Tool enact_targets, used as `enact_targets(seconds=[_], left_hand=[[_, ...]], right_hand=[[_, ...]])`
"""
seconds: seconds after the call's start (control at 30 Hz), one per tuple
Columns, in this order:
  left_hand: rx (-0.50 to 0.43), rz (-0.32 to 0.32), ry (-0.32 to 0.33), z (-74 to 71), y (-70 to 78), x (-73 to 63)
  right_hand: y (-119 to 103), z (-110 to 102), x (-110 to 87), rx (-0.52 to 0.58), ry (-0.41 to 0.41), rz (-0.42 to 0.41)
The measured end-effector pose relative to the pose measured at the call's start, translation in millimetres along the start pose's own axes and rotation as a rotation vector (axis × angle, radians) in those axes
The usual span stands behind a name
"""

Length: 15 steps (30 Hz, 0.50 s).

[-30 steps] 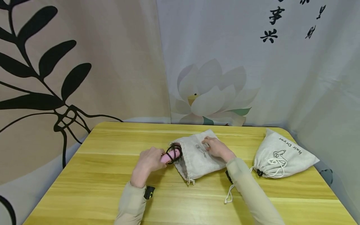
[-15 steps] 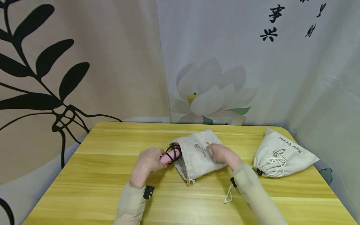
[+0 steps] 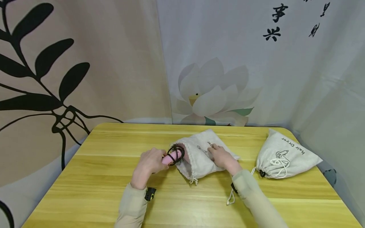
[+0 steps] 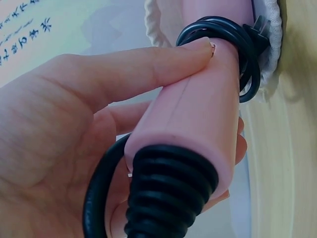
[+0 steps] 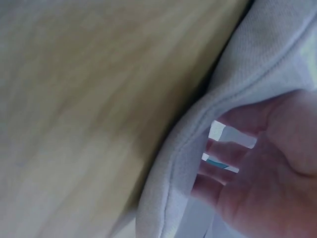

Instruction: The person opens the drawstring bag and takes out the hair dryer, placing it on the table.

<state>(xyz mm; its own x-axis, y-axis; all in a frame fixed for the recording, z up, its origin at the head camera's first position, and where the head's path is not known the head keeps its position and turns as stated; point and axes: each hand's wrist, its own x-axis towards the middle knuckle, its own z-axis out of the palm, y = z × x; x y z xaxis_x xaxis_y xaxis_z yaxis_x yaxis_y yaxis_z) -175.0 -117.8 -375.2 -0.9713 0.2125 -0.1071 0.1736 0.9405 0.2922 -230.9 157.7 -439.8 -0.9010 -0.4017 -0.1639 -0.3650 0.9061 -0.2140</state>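
Pink appliance point(image 4: 198, 114), partly inside the mouth of the cloth bag point(image 3: 197, 166) on the surface point(image 3: 111, 180): I'd guess rigid, smooth, not very heavy, best gripped round its handle, below the looped cord point(image 4: 218, 26). The left hand point(image 3: 150, 162) is clamped there. The right hand point(image 3: 223, 159) touches the limp bag; whether it pinches I can't tell. Only the left wrist view shows the ribbed collar point(image 4: 171, 186); only the head view, a second bag point(image 3: 299, 163).

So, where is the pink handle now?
Head view, just left of centre: the pink handle is in the left grip, at the mouth of the open bag.
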Motion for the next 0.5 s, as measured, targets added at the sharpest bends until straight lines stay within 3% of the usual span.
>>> enact_targets(seconds=[0.5], left_hand=[[0.027,0.001,-0.003,-2.3,1.6,-2.5]], right_hand=[[0.9,1.8,1.6,-0.018,0.007,0.000]])
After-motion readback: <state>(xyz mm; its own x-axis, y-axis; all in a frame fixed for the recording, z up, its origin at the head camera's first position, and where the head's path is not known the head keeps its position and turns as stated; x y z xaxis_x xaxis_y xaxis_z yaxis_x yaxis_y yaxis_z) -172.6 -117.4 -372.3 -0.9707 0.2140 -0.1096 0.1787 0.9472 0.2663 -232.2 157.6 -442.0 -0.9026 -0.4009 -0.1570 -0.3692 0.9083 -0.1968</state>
